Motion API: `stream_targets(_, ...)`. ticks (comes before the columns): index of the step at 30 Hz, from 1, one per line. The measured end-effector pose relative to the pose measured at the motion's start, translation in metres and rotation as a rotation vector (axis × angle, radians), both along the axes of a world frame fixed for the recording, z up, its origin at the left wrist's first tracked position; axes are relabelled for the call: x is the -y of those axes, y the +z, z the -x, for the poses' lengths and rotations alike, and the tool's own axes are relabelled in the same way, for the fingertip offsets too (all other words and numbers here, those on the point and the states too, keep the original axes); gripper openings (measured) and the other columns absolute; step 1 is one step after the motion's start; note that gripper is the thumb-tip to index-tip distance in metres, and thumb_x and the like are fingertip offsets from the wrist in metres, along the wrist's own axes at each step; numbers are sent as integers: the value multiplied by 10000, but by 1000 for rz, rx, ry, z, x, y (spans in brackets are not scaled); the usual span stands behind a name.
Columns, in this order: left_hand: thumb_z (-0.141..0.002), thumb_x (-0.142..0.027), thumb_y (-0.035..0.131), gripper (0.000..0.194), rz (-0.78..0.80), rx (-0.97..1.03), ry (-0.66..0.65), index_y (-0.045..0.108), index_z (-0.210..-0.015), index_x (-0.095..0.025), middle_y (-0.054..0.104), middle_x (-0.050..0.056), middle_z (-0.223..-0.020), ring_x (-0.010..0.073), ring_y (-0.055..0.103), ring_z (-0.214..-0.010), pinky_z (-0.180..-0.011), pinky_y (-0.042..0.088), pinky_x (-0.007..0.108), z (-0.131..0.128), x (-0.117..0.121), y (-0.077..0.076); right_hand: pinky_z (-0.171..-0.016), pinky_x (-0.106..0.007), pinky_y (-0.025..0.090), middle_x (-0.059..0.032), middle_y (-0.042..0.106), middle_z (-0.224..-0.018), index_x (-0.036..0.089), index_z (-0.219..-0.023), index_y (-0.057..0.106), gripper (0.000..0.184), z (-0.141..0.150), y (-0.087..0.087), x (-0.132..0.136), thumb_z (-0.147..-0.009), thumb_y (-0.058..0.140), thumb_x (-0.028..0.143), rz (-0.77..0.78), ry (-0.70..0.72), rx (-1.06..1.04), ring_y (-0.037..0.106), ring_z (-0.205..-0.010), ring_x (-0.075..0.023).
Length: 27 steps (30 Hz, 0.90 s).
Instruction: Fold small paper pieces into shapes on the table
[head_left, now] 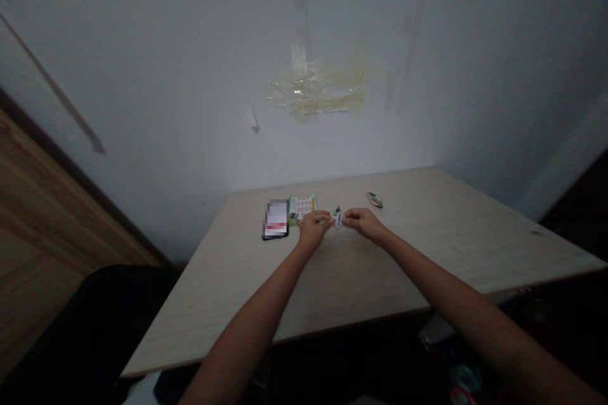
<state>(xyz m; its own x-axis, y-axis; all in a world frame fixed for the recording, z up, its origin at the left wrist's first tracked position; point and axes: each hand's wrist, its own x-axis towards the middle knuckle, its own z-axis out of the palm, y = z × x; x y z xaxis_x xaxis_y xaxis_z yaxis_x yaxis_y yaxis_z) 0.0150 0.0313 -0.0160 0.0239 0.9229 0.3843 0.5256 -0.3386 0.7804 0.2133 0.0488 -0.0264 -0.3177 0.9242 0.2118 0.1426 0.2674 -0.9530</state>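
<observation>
Pinching a small, pointy, folded-looking patterned paper [337, 218] mid-frame, left hand [313, 226] and right hand [361, 221] both on it.

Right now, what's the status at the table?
Left hand and right hand both at the small folded paper. Phone and printed sheet by the left hand. Small folded piece beyond the right.

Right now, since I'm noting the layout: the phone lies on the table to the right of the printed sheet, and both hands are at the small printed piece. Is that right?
Not quite: the head view shows the phone on the table to the left of the printed sheet. The left hand and right hand are both at the small printed piece.
</observation>
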Motion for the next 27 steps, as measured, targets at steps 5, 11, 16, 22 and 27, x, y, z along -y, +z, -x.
stream_targets(5, -776, -289, 740, 98, 27, 49, -26, 805, -816, -228, 772, 83, -1033, 263, 649, -1088, -1040, 417, 473, 0, 1, 0, -742, -319, 455, -35, 701, -762, 155, -788, 715, 317, 2, 0, 1, -692, 731, 456, -33, -26, -29, 601, -716, -175)
stream_targets(11, -786, -287, 724, 96, 33, 58, -48, 802, -804, -235, 779, 75, -1013, 264, 647, -1096, -1049, 409, 469, -1, 4, 3, -790, -355, 507, -69, 733, -855, 162, -880, 711, 332, 2, -5, -4, -660, 766, 405, -34, -50, -102, 662, -781, -198)
stream_targets(16, -805, -325, 683, 151, 19, 32, -42, 801, -829, -233, 784, 52, -938, 252, 664, -1043, -1013, 434, 428, 3, 6, 2, -842, -380, 506, -83, 719, -897, 170, -902, 710, 185, -11, -2, -4, -772, 639, 280, -281, -236, 172, 652, -861, -210)
stream_targets(22, -821, -338, 655, 201, 44, 35, -13, 793, -818, -192, 775, 67, -837, 241, 667, -934, -930, 465, 396, 8, 6, 2, -1035, -448, 409, -134, 655, -1125, 166, -1062, 700, 275, -34, 7, -1, -845, 530, 165, -624, -503, 603, 531, -1141, -272)
stream_targets(27, -834, -358, 655, 213, 54, 49, 4, 780, -826, -186, 773, 76, -826, 235, 666, -914, -922, 458, 391, 7, 6, 1, -1105, -493, 340, -209, 469, -1442, 92, -1318, 584, 493, -42, 1, -3, -836, 559, 191, -521, -737, 850, 363, -1339, -358)
